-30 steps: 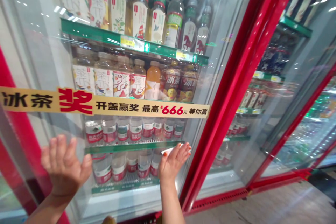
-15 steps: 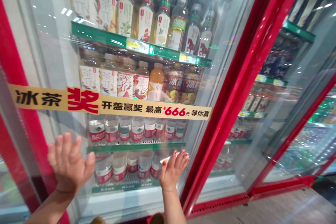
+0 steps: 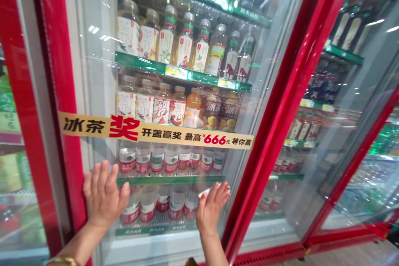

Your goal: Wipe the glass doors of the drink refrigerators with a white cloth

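My left hand (image 3: 104, 193) is spread with the palm toward the glass door (image 3: 174, 245) of a red-framed drinks cooler, near its left frame. No object shows in it. A gold-coloured band circles the left forearm at the bottom edge. Lower right on the same door, my right hand (image 3: 213, 208) presses a small white tissue (image 3: 204, 193) against the glass with its fingers. Orange-red nails show on that hand. Between and above the hands, a yellow banner strip (image 3: 158, 133) with black and red characters crosses the door.
Behind the glass, green-edged shelves (image 3: 146, 63) carry rows of tea bottles (image 3: 166, 41) and water bottles (image 3: 171, 158). Red door frames (image 3: 280, 104) stand on both sides. Further cooler doors with more drinks continue left and right, above a pale floor (image 3: 352, 253).
The view has shifted up and left, showing an upper shelf and more of the left cooler. My left hand sits closer to the left door frame; the right keeps the tissue at the glass.
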Motion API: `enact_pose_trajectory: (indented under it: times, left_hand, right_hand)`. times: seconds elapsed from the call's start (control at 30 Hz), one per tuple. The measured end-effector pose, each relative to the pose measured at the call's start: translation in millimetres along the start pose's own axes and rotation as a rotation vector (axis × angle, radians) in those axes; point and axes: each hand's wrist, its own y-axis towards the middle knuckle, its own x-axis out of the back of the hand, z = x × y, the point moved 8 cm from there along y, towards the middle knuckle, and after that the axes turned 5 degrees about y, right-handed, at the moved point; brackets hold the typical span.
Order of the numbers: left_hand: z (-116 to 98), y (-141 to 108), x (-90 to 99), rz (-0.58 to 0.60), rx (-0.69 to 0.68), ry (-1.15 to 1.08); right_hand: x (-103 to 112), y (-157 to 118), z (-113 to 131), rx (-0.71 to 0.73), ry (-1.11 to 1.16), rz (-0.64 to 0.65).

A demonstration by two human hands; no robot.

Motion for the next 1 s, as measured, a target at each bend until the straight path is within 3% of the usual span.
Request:
enact_pose_trajectory:
  times: [0.1,0.2,0.27,0.37,0.47,0.53,0.6,0.7,0.87,1.0]
  left_hand:
    - [-1,2,1.9,-0.013,-0.005,-0.011]
    - [-1,2,2.5,-0.020,-0.008,-0.018]
    - [-1,2,2.3,-0.021,-0.009,-0.015]
    - [-1,2,2.1,-0.022,-0.015,-0.007]
    - [1,1,2.1,-0.032,-0.013,-0.004]
    - [3,-1,1.1,-0.034,-0.017,0.004]
    - [4,-3,-0.7,-0.028,-0.019,0.012]
    - [7,-5,-2.8,-0.009,0.017,0.002]
    - [0,-1,1.0,0.002,0.010,0.018]
    - [-7,7,5.8,-0.012,-0.020,0.033]
  right_hand:
    - [19,80,19,0.077,0.031,-0.042]
    - [39,168,38,0.062,0.031,-0.092]
    - [46,209,60,0.074,0.022,-0.112]
    - [44,229,111,0.229,0.005,-0.071]
    - [32,211,158,0.513,0.002,0.063]
    - [27,198,167,0.644,-0.002,0.146]
    - [29,195,158,0.696,-0.011,0.176]
    - [44,216,123,0.663,-0.035,0.124]
    - [79,295,59,0.444,-0.096,-0.011]
    - [100,356,40,0.333,-0.087,-0.068]
